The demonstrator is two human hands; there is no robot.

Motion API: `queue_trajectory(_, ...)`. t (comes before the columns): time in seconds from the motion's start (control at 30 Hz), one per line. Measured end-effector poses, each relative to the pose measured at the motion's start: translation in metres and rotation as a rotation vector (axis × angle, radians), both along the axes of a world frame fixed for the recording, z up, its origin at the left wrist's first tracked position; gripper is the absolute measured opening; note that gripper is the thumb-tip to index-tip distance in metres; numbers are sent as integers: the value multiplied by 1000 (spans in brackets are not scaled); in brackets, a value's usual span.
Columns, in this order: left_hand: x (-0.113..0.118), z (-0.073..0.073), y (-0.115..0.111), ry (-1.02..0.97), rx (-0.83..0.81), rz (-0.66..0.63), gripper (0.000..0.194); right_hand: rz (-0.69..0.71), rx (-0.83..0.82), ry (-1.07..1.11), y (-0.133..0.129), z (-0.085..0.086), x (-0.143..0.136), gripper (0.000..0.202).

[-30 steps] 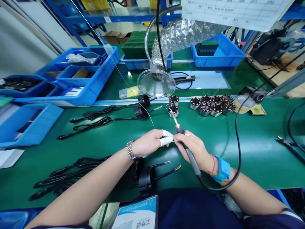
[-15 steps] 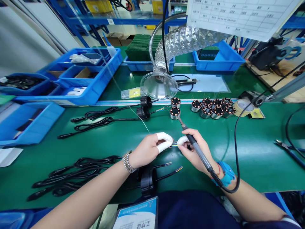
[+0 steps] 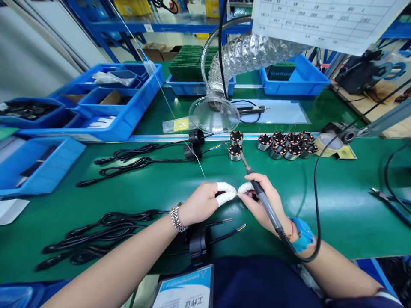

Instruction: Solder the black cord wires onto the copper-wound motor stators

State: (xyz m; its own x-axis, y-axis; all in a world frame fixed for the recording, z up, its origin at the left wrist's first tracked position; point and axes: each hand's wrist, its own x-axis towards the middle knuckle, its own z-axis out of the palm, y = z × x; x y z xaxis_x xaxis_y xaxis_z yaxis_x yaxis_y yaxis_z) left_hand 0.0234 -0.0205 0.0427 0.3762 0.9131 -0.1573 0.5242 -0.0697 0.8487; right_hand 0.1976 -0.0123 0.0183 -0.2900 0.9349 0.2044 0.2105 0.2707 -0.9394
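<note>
My left hand [image 3: 201, 202], with white-covered thumb and finger, is closed on the end of thin wires [image 3: 237, 194]. My right hand [image 3: 273, 197] meets it there, its white-covered finger and thumb pinching the same wires. That hand also grips a soldering iron [image 3: 267, 206], its tip pointing up and away beside a copper-wound motor stator [image 3: 236, 156]. A second stator [image 3: 236, 136] stands just behind. Coloured wires run from these stators to black round caps [image 3: 192, 151] on black cables. Below my hands lies another black cap [image 3: 198, 247] with stripped cable ends.
A fume hood [image 3: 214, 116] hangs over the bench's middle. Several stators [image 3: 293, 153] and a tape roll [image 3: 329, 143] stand at right, with pliers [image 3: 382, 194] beyond. Bundled black cables [image 3: 105, 233] lie at left. Blue bins [image 3: 128, 115] line the left and back. A thin strand [image 3: 199, 161] slants down towards my hands.
My left hand has moved slightly right, closing the gap to my right hand and covering most of the wires. The thin strand has shifted right. The iron stays nearly in place.
</note>
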Motion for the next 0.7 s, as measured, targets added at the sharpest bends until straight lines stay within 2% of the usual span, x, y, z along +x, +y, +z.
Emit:
queue_trajectory(0.17,2,6,3,-21,-116,32,21,-39,52,-54,-7,2,-1,38)
queue_trajectory(0.27,2,6,6,-30,-114,31,22,-12,115,-71,-12,0,3,36)
queue_trajectory(0.4,-1,3,8,-9,-92,-14,25,-65,280,-143,-5,-1,13,33)
queue_trajectory(0.57,-3,0,9,-14,-126,-64,27,130,356,-227,7,1,15,32)
queue_trajectory(0.7,-4,-1,8,-58,-148,-77,27,166,344,-206,8,0,10,26)
